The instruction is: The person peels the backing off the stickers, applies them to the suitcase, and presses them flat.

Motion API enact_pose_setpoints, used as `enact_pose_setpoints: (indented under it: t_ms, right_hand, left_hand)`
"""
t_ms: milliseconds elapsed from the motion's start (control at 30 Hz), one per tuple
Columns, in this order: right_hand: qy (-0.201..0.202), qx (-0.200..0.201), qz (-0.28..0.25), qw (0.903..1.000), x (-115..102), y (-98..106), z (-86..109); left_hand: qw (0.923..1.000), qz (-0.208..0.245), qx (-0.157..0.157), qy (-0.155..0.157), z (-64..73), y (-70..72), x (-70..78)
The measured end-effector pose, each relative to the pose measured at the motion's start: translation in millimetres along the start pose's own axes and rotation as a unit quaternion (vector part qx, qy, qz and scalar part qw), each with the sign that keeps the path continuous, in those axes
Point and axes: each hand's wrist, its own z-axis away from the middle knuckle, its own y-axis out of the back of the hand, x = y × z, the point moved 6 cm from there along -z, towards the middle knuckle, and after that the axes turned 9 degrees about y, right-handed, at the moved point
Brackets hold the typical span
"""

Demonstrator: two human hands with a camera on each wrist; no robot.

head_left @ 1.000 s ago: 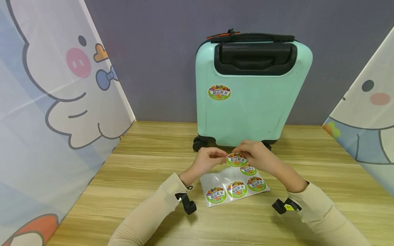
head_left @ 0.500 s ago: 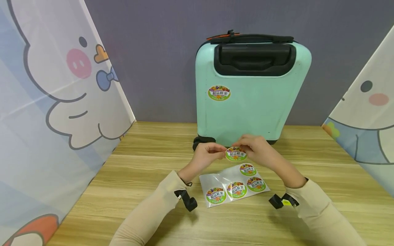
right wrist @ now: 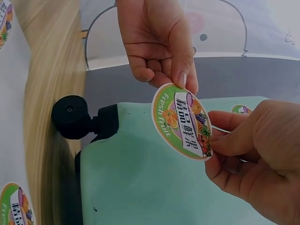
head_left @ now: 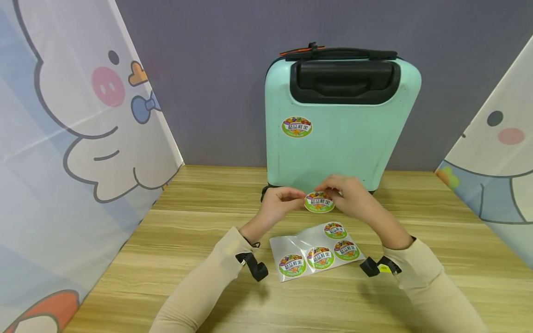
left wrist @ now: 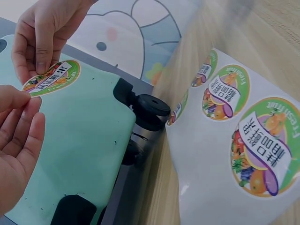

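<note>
We hold a peeled sticker before the case

Our left hand [head_left: 278,204] and right hand [head_left: 349,199] pinch the round green fruit sticker [head_left: 319,202] by its edges, low before the mint hard-shell suitcase [head_left: 341,134] at the worktop's [head_left: 175,240] back edge; next we judge pressing it flat onto the shell.

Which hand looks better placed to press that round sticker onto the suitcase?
Probably the right hand: it pinches the round fruit sticker from above, in front of the mint-green suitcase; the left hand only pinches its edge.
</note>
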Motion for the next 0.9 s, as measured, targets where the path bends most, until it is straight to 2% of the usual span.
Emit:
enact_pose_setpoints:
  t_ms: [367,600,900]
  right_hand:
    - [-0.019,0.001,-0.002,0.9998,-1,10,-7.0]
    - [-0.018,0.019,0.016,0.9995,1,17,-11.1]
    - [-0.018,0.035,0.028,0.9988,1,25,-16.9]
  left_hand:
    - [0.9995,0.029,0.004,-0.007,-5.7,0.1,8.1]
    - [0.9999,0.010,0.012,0.000,-8.8,-0.6,14.1]
    - [0.9994,0.020,0.015,-0.026,-14.4,-0.5,21.9]
